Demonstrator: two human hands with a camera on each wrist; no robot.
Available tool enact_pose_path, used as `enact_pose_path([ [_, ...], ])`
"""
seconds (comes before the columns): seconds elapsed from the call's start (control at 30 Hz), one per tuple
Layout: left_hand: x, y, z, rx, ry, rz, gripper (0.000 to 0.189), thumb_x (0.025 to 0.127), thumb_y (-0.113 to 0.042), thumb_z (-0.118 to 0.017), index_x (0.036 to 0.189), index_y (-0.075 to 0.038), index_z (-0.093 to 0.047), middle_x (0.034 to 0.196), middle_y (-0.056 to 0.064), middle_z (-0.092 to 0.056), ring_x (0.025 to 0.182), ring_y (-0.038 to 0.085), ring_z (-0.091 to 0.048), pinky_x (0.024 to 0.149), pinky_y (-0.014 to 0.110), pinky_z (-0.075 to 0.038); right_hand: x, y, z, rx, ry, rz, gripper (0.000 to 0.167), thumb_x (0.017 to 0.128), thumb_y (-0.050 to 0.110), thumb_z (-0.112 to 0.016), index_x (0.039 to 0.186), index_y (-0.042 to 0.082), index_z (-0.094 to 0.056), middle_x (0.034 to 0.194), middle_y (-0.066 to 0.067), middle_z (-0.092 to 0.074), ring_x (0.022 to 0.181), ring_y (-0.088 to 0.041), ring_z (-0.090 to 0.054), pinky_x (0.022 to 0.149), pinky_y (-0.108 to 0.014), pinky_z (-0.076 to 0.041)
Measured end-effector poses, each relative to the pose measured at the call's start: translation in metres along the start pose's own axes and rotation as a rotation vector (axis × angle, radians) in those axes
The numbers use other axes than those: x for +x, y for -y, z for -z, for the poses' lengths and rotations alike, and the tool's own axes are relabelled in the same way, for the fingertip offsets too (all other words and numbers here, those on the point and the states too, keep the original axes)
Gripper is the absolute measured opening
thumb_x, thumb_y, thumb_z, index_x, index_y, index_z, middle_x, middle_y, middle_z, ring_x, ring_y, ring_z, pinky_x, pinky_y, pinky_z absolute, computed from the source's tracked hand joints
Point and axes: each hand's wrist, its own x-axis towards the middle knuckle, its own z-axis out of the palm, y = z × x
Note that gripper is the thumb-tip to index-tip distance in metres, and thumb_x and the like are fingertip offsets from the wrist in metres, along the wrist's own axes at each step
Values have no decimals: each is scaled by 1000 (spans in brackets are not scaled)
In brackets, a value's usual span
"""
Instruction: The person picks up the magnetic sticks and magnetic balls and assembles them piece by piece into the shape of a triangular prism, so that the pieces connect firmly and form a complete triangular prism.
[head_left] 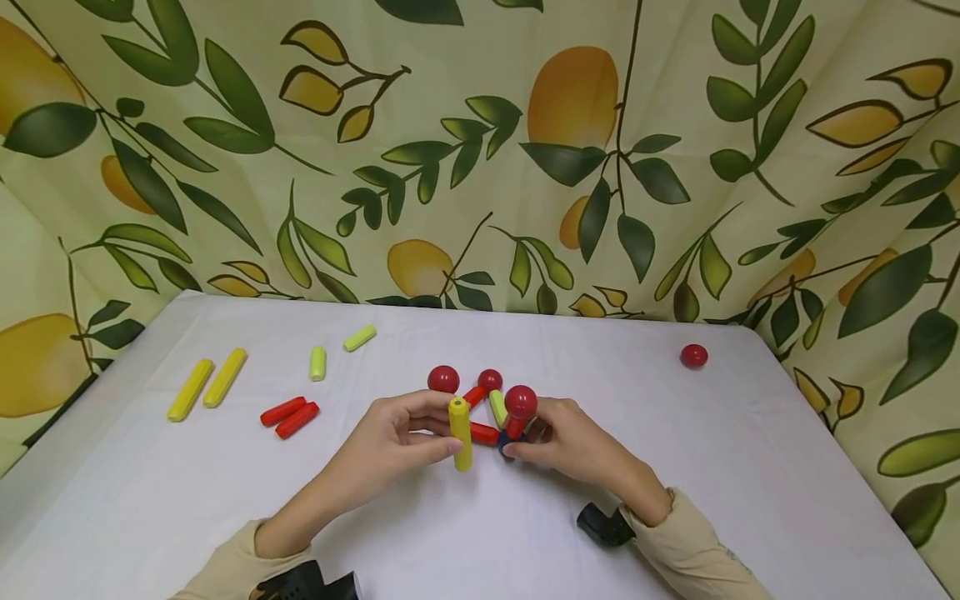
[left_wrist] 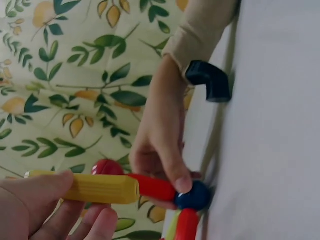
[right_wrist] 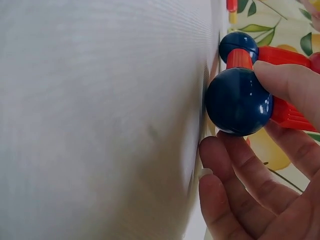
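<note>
My left hand [head_left: 386, 437] pinches a yellow rod [head_left: 461, 442] between thumb and fingers, holding it nearly upright in front of a built frame of rods and balls. My right hand [head_left: 577, 442] grips the frame at a blue ball [right_wrist: 239, 102], its thumb on the ball. From that ball a red rod [left_wrist: 156, 187] rises to a red ball [head_left: 521, 402]. Another red rod [head_left: 483, 433] joins it to a second blue ball [right_wrist: 239, 46]. A light green rod [head_left: 498, 408] and two more red balls [head_left: 444, 379] show behind. The left fingers partly hide the frame's left side.
Two yellow rods [head_left: 225, 377] lie at the left of the white table [head_left: 112, 492]. Nearer are two red rods [head_left: 297, 420], and behind them two short light green rods [head_left: 318, 363]. A loose red ball [head_left: 693, 356] sits far right. Patterned cloth [head_left: 480, 167] hangs behind.
</note>
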Motion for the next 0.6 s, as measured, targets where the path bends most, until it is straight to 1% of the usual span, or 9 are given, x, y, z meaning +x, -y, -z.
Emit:
enact_pose_path([
  [0.07,1,3,-5,-6,8,-2,37,90,-13,-72,124,-1,-63,114,16,-69,101,18,-68,86,21,-56,0,0,0,3,3,6,25,82,26,-82,100,15,-68,88,5,-68,76,-11,-60,66,-23,-52],
  [0.17,1,7,-11,-16,-3,-21,35,91,-11,-71,124,-1,-64,115,19,-69,102,17,-68,88,21,-55,0,0,0,2,11,29,24,82,26,-81,98,15,-68,87,5,-67,74,-11,-59,65,-23,-52],
  [0.27,2,11,-16,-36,-42,-35,35,90,-8,-70,123,1,-64,115,20,-69,102,15,-69,89,21,-55,0,1,-1,2,18,48,22,82,26,-81,97,17,-68,86,7,-66,73,-10,-59,64,-23,-51],
  [0.4,2,16,-23,-63,-103,-11,36,90,-6,-70,124,4,-62,115,20,-69,102,12,-68,88,19,-55,0,2,-2,0,19,60,22,82,26,-82,98,19,-68,86,9,-66,73,-10,-58,65,-22,-51],
  [0.5,2,20,-29,-86,-130,-5,37,90,-4,-69,124,7,-60,117,24,-68,103,13,-68,88,19,-54,0,3,-2,-3,23,68,23,82,25,-82,99,20,-67,87,9,-65,74,-10,-58,66,-22,-51],
  [0.6,2,24,-34,-116,-158,-15,36,90,-2,-69,123,9,-59,119,28,-66,104,16,-68,89,19,-54,-1,3,-2,-5,24,79,24,82,25,-82,99,19,-67,87,9,-65,74,-10,-58,65,-22,-51],
])
